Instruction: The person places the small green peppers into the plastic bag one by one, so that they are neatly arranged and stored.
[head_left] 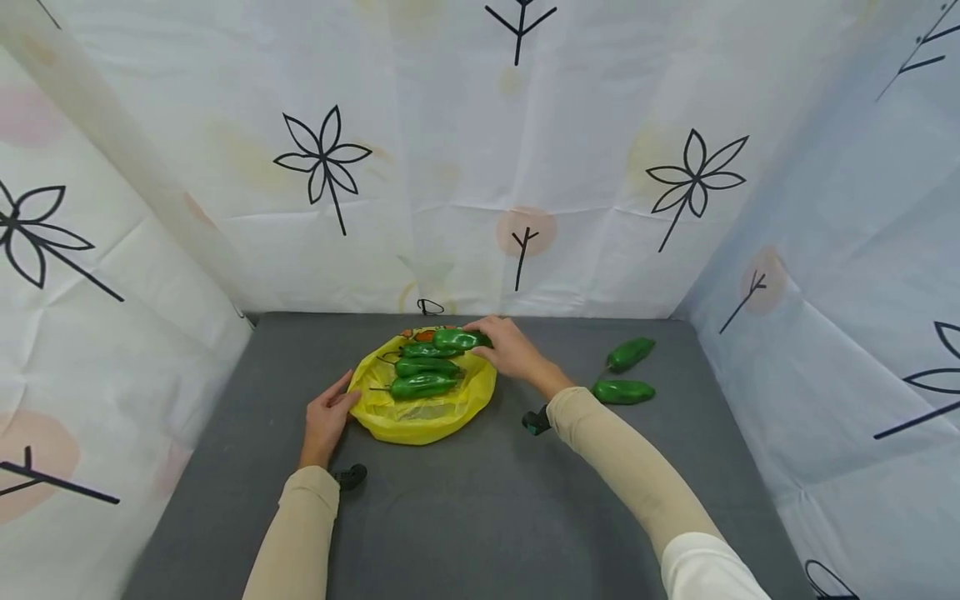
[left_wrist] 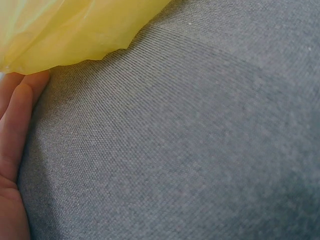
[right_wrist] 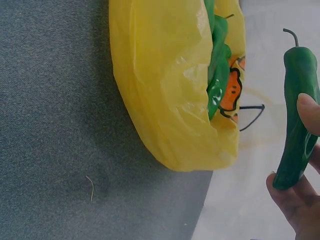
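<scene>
Gleaming green pepper (right_wrist: pixel 296 132), tapered, curved stem (right_wrist: pixel 294 36)

White cloth (head_left: pixel 450 108) (with black sprigs (head_left: pixel 323 157)) borders a grey table (head_left: pixel 465 533) on 3 sides.

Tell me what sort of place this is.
Probably a makeshift filming booth: white sheets printed with leafy line drawings close in three sides of a grey cloth-topped table, and small black wrist-worn devices look like cameras.
</scene>
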